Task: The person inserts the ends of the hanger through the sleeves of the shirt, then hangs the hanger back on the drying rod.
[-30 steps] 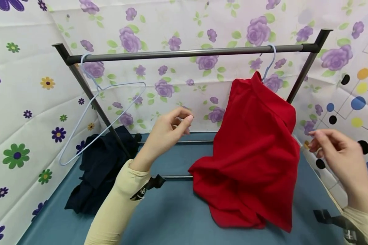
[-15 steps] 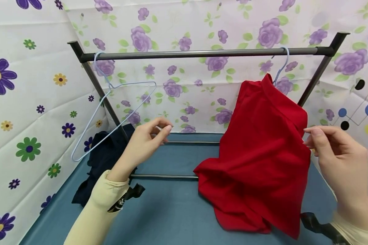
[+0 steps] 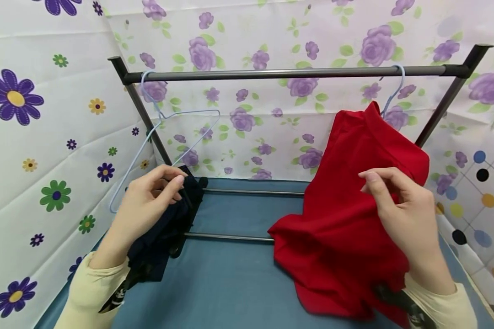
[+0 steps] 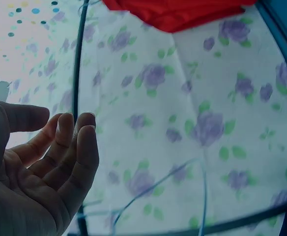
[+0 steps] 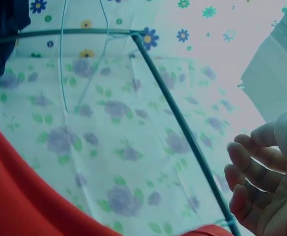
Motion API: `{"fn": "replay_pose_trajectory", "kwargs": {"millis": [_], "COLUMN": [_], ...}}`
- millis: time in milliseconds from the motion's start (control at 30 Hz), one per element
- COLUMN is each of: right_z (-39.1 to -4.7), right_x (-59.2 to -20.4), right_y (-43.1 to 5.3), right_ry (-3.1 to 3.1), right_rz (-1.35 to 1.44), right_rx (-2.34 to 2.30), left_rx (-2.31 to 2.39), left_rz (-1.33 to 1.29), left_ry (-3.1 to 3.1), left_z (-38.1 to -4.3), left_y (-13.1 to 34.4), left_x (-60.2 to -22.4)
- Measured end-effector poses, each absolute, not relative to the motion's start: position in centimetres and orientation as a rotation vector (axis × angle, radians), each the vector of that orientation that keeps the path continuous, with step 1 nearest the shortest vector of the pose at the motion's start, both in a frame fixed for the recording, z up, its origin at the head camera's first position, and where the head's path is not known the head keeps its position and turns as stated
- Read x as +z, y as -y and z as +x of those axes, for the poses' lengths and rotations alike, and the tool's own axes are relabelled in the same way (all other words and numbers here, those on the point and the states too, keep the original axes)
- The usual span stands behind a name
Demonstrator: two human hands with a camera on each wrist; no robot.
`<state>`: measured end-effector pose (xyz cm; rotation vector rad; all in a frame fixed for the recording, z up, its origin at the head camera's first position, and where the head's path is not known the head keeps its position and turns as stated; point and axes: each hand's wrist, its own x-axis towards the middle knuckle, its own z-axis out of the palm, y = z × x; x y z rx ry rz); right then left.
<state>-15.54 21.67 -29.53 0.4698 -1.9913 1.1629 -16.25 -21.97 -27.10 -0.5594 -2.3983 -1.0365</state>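
My left hand (image 3: 150, 201), fingers loosely curled and holding nothing, overlaps the lower part of a pale blue wire hanger (image 3: 127, 176) in the head view. That hanger hooks over the left end of the rack's top bar (image 3: 247, 74). Behind the same hand, a dark navy garment (image 3: 156, 249) lies heaped on the blue surface. My right hand (image 3: 407, 210) is in front of a red garment (image 3: 329, 256), its fingers relaxed and nothing between them. The red garment hangs from a second hanger (image 3: 399, 87) at the bar's right, its lower part bunched on the surface.
Two lower rails (image 3: 230, 237) of the rack run across the blue surface (image 3: 218, 283). Slanted posts (image 3: 446, 103) stand at both ends. Flower-printed sheeting (image 3: 247, 132) closes off the back and left, and dotted sheeting (image 3: 473, 201) the right.
My left hand has moved left and down, from mid-rack to in front of the empty hanger. My right hand has moved left, from beside the red garment to in front of it. The view has shifted slightly.
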Motion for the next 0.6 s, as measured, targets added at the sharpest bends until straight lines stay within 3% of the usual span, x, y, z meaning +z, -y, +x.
{"fn": "replay_pose_trajectory", "kwargs": {"millis": [333,600], "right_z": [-18.1,-21.0], "right_x": [-31.5,-33.7], "right_y": [-17.1,-14.0], "right_ry": [2.099,2.196], "right_rz": [0.613,0.578], "right_rx": [1.192,1.382], "left_rx": [-1.021,-1.160], "left_rz": [-0.261,-0.059], "left_ry": [2.232,2.223], "left_z": [-11.5,-11.7], "left_y": [29.0,34.8], "left_x": [-25.5,-27.5]}}
